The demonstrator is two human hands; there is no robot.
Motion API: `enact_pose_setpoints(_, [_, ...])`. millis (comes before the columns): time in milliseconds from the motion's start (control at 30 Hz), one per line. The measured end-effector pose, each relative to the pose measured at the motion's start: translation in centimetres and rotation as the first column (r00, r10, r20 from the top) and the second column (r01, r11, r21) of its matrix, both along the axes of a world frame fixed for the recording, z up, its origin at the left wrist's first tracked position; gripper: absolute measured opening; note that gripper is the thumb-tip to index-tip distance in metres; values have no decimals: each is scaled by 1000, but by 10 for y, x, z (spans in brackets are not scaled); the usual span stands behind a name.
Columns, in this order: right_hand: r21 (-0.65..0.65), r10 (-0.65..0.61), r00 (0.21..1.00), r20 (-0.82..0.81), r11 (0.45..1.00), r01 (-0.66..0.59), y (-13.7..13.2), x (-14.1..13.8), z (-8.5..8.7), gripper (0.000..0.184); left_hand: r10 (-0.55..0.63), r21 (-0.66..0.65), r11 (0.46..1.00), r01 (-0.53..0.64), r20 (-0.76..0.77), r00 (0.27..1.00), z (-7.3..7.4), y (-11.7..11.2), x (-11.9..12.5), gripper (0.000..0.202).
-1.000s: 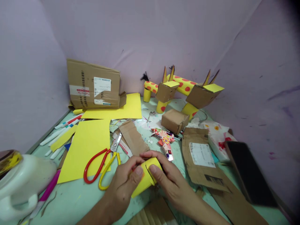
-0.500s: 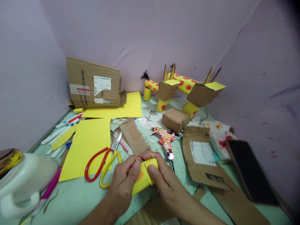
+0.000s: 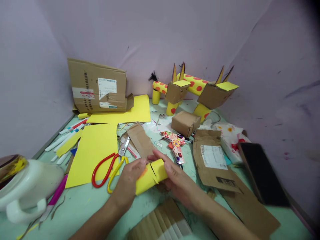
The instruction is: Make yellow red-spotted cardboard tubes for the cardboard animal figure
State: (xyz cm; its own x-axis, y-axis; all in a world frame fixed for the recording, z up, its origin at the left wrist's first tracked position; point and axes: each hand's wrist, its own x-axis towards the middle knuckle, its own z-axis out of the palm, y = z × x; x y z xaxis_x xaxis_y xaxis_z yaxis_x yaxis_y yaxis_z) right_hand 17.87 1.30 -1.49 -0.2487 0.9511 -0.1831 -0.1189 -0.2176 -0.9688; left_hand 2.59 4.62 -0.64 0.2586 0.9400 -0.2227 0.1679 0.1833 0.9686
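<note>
- My left hand (image 3: 128, 180) still curls closed around the nearer end of the yellow paper tube (image 3: 146, 181), thumb along the top.
- My right hand (image 3: 176, 176) has loosened since half a second ago: its fingers are straighter, half-curled around the other end. How hard they press I cannot tell.
- My right thumb has slid off the slit (image 3: 153, 168) toward the tube's far end, so the cut lies uncovered between my 2 hands.
- For the work, I judge this lets me check or adjust the cut, with my left hand as the main hold.
- The red-and-yellow-handled scissors (image 3: 121, 152) lie left of my left hand, untouched.
- Beyond my right hand lies the floral glue gun (image 3: 176, 141); below both hands, corrugated cardboard (image 3: 160, 223).
</note>
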Motion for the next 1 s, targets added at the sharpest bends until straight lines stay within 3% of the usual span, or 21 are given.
enact_pose_setpoints(100, [0,54,994,-91,999,-54,5,8,0,57,39,-276,961,-7,111,993,-4,5,-2,35])
enact_pose_setpoints(167, [88,45,999,-25,995,-43,7,11,2,60,55,-459,887,48,207,977,-6,8,-4,35])
enact_pose_setpoints(233, [163,25,1000,18,986,-27,7,12,6,61,76,-614,779,130,297,952,-5,8,-5,37])
enact_pose_setpoints(267, [177,27,999,19,984,-30,7,11,7,61,77,-658,734,168,327,942,-4,8,-4,39])
enact_pose_setpoints(333, [150,55,998,-21,987,-52,7,9,8,56,59,-678,700,226,370,927,-1,7,-3,45])
enact_pose_setpoints(433, [40,6,985,-172,999,1,8,3,6,39,31,-626,727,283,442,896,2,5,-2,53])
enact_pose_setpoints(500, [-77,-139,943,-303,990,121,11,1,4,30,27,-551,803,226,413,910,2,3,-3,55])
enact_pose_setpoints(567, [-218,-292,871,-394,951,220,15,0,4,23,37,-357,931,72,290,956,1,2,-7,53])
enact_pose_setpoints(633, [-331,-385,818,-427,908,255,17,0,6,17,-7,-36,999,12,139,990,1,1,-12,53])
enact_pose_setpoints(733, [-387,-396,807,-439,894,228,17,-1,8,15,-185,291,935,201,-82,979,2,-1,-17,60])
enact_pose_setpoints(833, [-360,-352,812,-465,913,190,15,-1,9,19,-223,355,891,283,-201,954,2,-1,-17,49])
enact_pose_setpoints(1000, [-312,-224,870,-439,946,87,15,4,7,52,-157,190,970,151,20,987,1,2,-15,41])
